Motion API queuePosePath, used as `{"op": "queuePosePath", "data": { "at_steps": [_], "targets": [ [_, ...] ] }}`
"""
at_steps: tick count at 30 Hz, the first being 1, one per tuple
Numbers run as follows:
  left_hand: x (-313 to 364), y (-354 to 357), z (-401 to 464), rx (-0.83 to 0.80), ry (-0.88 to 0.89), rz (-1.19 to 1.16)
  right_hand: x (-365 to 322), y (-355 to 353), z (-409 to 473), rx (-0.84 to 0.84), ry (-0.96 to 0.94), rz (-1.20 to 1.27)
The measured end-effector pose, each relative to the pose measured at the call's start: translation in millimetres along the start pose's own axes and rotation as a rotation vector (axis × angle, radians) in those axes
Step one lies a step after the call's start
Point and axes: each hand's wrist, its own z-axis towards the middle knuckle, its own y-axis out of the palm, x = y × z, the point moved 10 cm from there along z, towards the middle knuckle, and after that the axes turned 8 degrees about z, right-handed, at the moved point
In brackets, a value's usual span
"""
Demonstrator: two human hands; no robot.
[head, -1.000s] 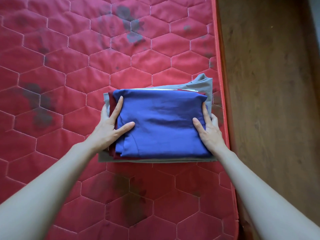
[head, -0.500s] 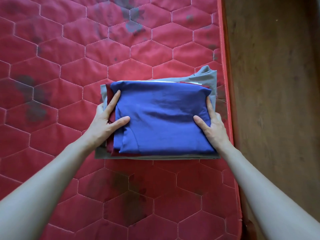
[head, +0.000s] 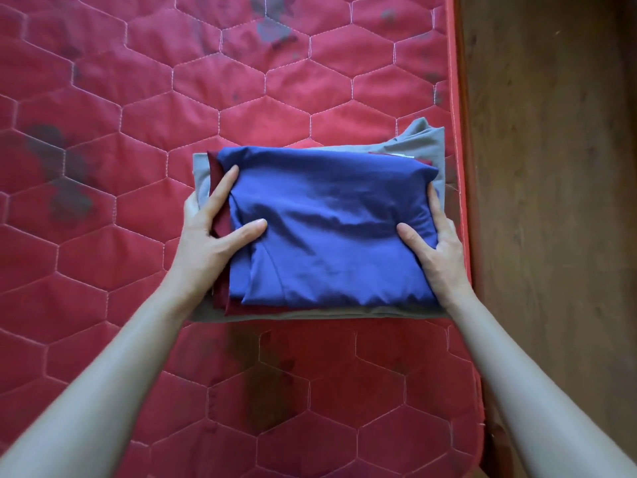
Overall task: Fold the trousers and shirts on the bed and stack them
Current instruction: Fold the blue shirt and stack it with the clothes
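Since the blue garment [head: 331,229] already tops a folded maroon piece [head: 220,232] and grey piece [head: 424,139] right of frame centre on the bed [head: 138,132], stacking looks nearly done; the left hand [head: 213,229] and right hand [head: 437,243] clasp the pile's sides.

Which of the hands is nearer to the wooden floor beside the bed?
Right. The right hand grips the clothes stack's side by the mattress edge next to the floor; the left hand grips the stack's opposite side.
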Motion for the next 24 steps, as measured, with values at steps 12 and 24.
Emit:
{"op": "queuePosePath", "data": {
  "at_steps": [12, 24],
  "targets": [
    [2.8, -5.7, -70.7, -0.054, -0.037, 0.03, 1.1, -17.5, -83.5, 0.052, -0.032, 0.118],
    [125.0, -88.0, -180.1, -0.076, 0.06, 0.018, -109.6, -81.9, -217.8, 0.093, 0.014, 0.164]
  ]
}}
